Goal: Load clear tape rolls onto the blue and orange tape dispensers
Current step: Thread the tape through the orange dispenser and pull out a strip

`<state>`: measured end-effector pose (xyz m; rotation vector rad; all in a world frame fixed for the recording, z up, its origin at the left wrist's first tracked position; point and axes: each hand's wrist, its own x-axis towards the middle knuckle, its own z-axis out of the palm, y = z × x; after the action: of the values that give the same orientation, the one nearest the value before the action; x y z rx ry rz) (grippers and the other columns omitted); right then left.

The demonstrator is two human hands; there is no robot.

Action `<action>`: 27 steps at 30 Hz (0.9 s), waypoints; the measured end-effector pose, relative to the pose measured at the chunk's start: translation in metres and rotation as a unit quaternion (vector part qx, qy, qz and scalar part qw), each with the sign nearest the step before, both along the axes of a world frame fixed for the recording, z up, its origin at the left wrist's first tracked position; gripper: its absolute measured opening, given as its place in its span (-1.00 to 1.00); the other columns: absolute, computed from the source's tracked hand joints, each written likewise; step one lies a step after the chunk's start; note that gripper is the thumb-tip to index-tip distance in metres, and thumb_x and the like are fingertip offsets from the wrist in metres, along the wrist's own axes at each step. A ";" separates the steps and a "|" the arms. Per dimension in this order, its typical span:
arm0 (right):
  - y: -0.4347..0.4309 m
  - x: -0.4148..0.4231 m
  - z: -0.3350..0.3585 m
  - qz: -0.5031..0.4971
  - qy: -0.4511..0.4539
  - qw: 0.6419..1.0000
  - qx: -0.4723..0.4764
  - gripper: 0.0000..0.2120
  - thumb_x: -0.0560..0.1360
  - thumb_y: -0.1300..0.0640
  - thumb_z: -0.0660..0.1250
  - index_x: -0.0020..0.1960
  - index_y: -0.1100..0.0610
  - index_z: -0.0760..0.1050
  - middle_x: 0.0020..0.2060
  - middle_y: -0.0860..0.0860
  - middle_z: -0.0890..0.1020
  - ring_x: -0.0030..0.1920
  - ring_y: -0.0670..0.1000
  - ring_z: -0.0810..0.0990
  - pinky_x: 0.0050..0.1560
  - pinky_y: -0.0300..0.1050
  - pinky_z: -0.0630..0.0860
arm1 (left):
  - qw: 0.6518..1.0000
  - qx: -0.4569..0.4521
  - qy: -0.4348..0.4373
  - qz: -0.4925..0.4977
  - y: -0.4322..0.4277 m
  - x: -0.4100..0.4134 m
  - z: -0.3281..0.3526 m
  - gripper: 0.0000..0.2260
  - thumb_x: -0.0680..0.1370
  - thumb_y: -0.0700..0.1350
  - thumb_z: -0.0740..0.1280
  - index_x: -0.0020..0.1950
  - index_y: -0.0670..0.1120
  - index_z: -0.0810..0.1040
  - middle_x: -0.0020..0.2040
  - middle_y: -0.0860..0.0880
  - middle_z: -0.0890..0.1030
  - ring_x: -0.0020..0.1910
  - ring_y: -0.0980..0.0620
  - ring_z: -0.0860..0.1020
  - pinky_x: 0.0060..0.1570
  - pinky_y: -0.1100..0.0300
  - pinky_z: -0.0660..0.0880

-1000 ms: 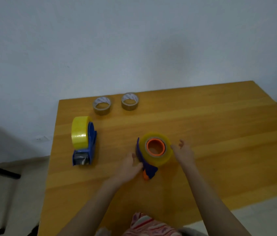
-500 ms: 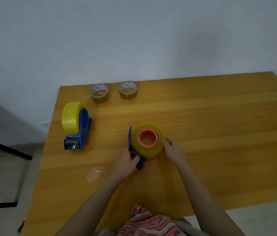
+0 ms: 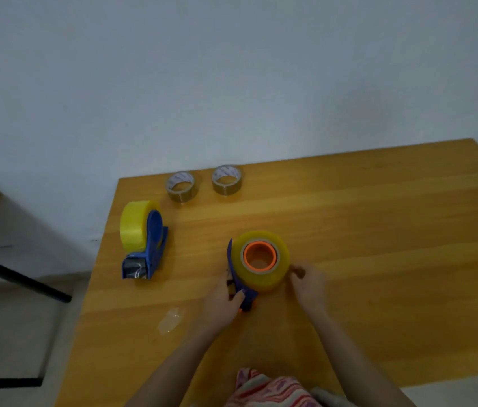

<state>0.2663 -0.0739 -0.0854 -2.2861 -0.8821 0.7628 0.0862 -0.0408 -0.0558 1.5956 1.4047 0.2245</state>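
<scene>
**Now: roll seated, tape end to be led from right to near-left**

I see the dispenser (image 3: 246, 292) lying on its side near the middle of the table (image 3: 379, 230), orange hub facing up, with the roll (image 3: 261, 261) already over that hub. Its long axis runs far to near, with the roll at the far end and the nose at the near end.

The left hand (image 3: 223, 298) has its fingers curled round that near end, holding the body down. The right hand (image 3: 309, 284) sits just beside the roll's right flank, fingertips drawn together against the tape. I cannot tell whether they have caught the loose end or are only feeling for it.

My reading is that the next move turns on this: the free end lies on the right of the roll, while the nose lies near and to the left, under the left hand. So the right hand is the nearer one to peel, and the tape must be drawn round the near side toward the nose.

Well to the left stands the second dispenser (image 3: 155, 245), which carries a yellow roll (image 3: 136, 224) and looks loaded. Two small rolls (image 3: 181, 186) sit at the far edge, and a clear scrap (image 3: 171, 320) lies near the left hand.
</scene>
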 end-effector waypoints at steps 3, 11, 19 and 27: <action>0.002 0.004 0.004 0.015 -0.025 0.999 0.016 -0.77 0.51 0.23 0.29 0.13 0.23 0.61 0.06 0.16 0.67 0.10 0.14 0.60 0.08 -0.08 0.46 | 0.999 -0.026 0.020 0.005 0.007 0.000 0.001 -0.45 0.58 -0.10 0.24 0.51 -0.11 0.08 0.41 -0.12 0.37 0.33 -0.08 0.42 0.23 0.00 0.45; 0.021 0.008 0.046 0.108 -0.041 0.981 0.157 -0.84 0.50 0.20 0.34 0.00 0.21 0.66 -0.04 0.11 0.70 0.03 0.09 0.62 0.01 -0.11 0.47 | 0.974 -0.138 -0.103 0.150 0.014 0.006 0.005 -0.67 0.60 -0.06 0.20 0.33 -0.14 0.34 0.18 -0.12 0.54 0.13 -0.12 0.55 -0.04 0.02 0.57; 0.045 -0.026 0.074 0.266 -0.040 0.934 0.234 -0.88 0.48 0.17 0.35 -0.09 0.16 0.66 -0.21 -0.03 0.52 -0.02 0.01 0.50 -0.02 -0.14 0.43 | 0.912 -0.283 -0.194 0.225 0.012 0.006 0.004 -0.68 0.63 0.06 0.09 0.18 -0.15 0.43 0.05 -0.20 0.59 -0.08 -0.11 0.60 -0.24 0.11 0.55; 0.045 -0.049 0.071 0.342 -0.016 0.908 0.241 -0.92 0.44 0.25 0.38 -0.17 0.22 0.65 -0.10 0.07 0.62 0.02 0.05 0.50 0.08 -0.08 0.41 | 0.996 0.017 0.050 0.072 0.026 -0.010 0.010 -0.76 0.54 -0.16 0.23 -0.33 -0.07 0.50 -0.39 -0.02 0.57 -0.26 -0.06 0.59 -0.29 0.18 0.39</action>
<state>0.2176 -0.0290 -0.0140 -1.5434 -1.7128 0.6779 0.0764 -0.0145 -0.0463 1.5529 1.6029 0.2594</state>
